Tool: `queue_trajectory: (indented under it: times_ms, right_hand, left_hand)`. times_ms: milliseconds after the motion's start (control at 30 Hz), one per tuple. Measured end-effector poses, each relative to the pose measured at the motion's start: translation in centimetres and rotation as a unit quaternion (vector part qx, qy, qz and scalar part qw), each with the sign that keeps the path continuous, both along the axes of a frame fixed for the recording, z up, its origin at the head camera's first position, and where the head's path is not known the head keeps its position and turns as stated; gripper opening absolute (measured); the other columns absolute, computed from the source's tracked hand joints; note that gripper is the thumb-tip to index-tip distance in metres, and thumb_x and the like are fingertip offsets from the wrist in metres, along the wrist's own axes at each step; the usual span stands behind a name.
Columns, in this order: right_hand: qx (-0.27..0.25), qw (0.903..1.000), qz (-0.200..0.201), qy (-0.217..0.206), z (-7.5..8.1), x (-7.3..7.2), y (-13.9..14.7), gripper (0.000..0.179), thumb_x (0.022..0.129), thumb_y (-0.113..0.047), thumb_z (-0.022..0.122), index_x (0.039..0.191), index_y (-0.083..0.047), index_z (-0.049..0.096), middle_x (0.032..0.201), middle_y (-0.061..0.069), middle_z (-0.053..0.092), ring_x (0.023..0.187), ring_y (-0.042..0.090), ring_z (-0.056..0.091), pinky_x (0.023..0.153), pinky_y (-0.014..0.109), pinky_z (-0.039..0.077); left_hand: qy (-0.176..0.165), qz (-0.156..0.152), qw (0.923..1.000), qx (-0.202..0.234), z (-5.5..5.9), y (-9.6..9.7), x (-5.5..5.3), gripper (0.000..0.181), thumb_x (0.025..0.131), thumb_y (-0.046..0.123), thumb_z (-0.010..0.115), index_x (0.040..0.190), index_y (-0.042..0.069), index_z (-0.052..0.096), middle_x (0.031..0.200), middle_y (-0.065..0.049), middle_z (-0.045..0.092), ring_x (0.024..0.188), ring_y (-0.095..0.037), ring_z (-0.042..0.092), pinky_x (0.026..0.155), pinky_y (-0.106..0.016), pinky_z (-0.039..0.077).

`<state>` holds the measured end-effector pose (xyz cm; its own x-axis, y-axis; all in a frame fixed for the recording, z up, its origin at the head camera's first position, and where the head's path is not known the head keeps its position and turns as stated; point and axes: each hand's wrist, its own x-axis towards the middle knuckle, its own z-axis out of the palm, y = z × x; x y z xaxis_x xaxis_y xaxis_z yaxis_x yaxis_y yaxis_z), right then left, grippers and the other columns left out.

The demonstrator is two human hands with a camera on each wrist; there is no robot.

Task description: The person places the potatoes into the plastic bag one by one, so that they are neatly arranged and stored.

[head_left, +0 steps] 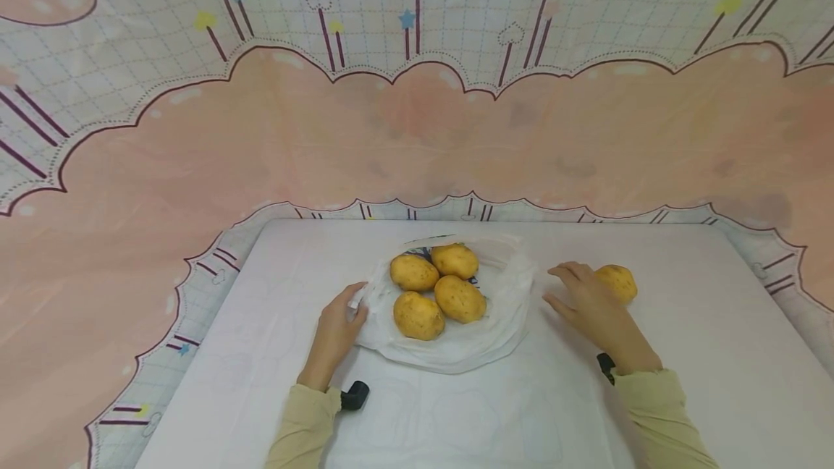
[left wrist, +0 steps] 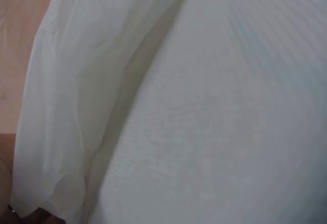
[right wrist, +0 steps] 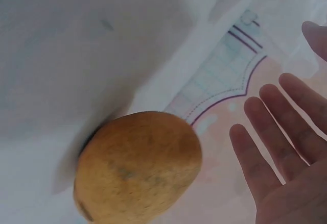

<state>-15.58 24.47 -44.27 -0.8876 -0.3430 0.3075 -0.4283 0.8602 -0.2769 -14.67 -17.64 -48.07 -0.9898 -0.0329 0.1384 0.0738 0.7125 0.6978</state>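
A white plastic bag [head_left: 504,320] lies spread on the table, its mouth open upward. Several yellow potatoes [head_left: 460,300] sit grouped in it, over a dark printed patch. My left hand [head_left: 334,331] pinches the bag's left edge between thumb and fingers; in the left wrist view the raised bag film [left wrist: 56,112] stands by the fingers at the lower left corner. Between the bag's right side and a lone potato [head_left: 620,283] is my right hand [head_left: 596,310], holding nothing. The right wrist view shows this potato [right wrist: 140,168] beside the spread, straight fingers [right wrist: 268,132].
The white-covered table [head_left: 215,396] extends around the bag. Behind and beside it hangs a pink patterned cloth [head_left: 404,136]. A black wrist camera [head_left: 355,396] sticks out inward from the left sleeve, and another [head_left: 606,366] shows at the right wrist.
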Motion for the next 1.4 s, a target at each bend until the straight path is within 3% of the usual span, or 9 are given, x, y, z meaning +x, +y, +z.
queue_trajectory:
  times_ms: [733, 1400]
  right_hand:
    - [-0.009, 0.9973, -0.001, 0.073, -1.0, -0.5, 3.7, 0.043, 0.078, -0.010, 0.081, 0.112, 0.009, 0.064, 0.116, 0.026, 0.059, 0.113, 0.045, 0.051, 0.097, 0.059, 0.042]
    - [0.004, 0.9989, -0.010, 0.045, -1.2, -0.2, 5.2, 0.048, 0.071, 0.006, 0.081, 0.115, 0.010, 0.062, 0.116, 0.029, 0.058, 0.111, 0.047, 0.050, 0.090, 0.062, 0.048]
  left_hand:
    - [0.006, 0.000, 1.0000, -0.002, 0.0, -0.1, -0.1, 0.043, 0.093, 0.006, 0.063, 0.135, 0.005, 0.058, 0.136, -0.019, 0.060, 0.129, -0.037, 0.054, 0.105, -0.052, 0.045]
    - [0.005, 0.001, 1.0000, 0.006, -0.1, 0.0, -0.1, 0.042, 0.093, 0.004, 0.063, 0.135, 0.005, 0.058, 0.136, -0.019, 0.060, 0.130, -0.037, 0.053, 0.106, -0.052, 0.044]
